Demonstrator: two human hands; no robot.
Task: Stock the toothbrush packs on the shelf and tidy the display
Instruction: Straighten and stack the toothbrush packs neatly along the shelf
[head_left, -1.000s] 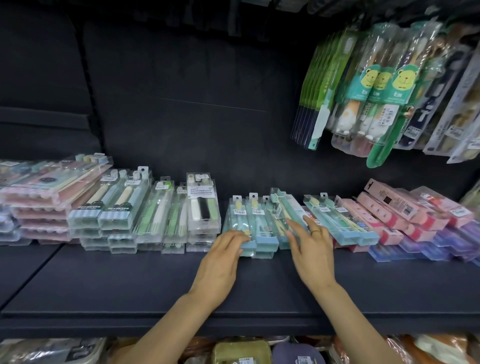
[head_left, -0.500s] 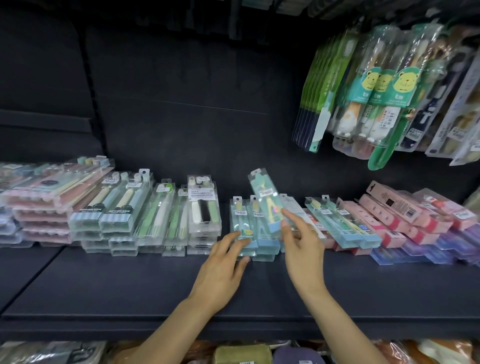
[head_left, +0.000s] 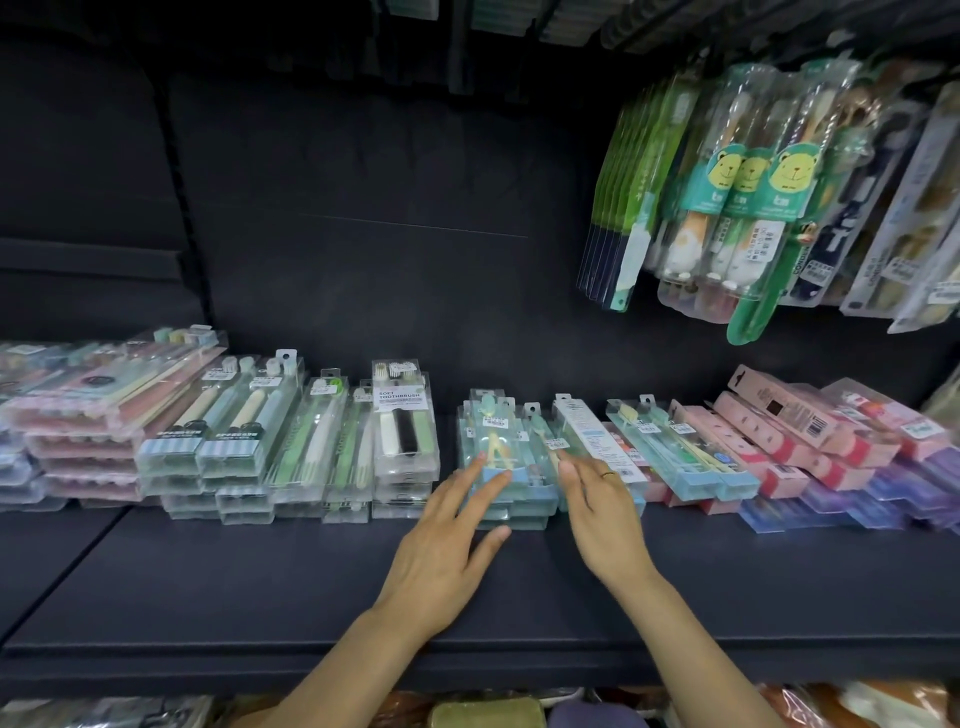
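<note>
A stack of light-blue toothbrush packs (head_left: 501, 441) lies at the middle of the dark shelf (head_left: 311, 582). My left hand (head_left: 447, 540) rests flat, fingers spread, with its fingertips on the front end of the top pack. My right hand (head_left: 597, 509) is just to the right, fingers apart and a ring on one, touching the side of the stack next to a tilted clear pack (head_left: 592, 436). Neither hand grips anything.
Clear and green packs (head_left: 311, 441) and a "soft toothbrush" stack (head_left: 402, 431) lie to the left, pink boxes (head_left: 779, 431) and purple packs (head_left: 883, 499) to the right. Children's toothbrushes (head_left: 753, 197) hang from pegs at the upper right. More goods sit on a lower shelf.
My right hand had lifted one blue pack upright; that pack now lies flat on top of the stack, and both hands have opened against the stack.
</note>
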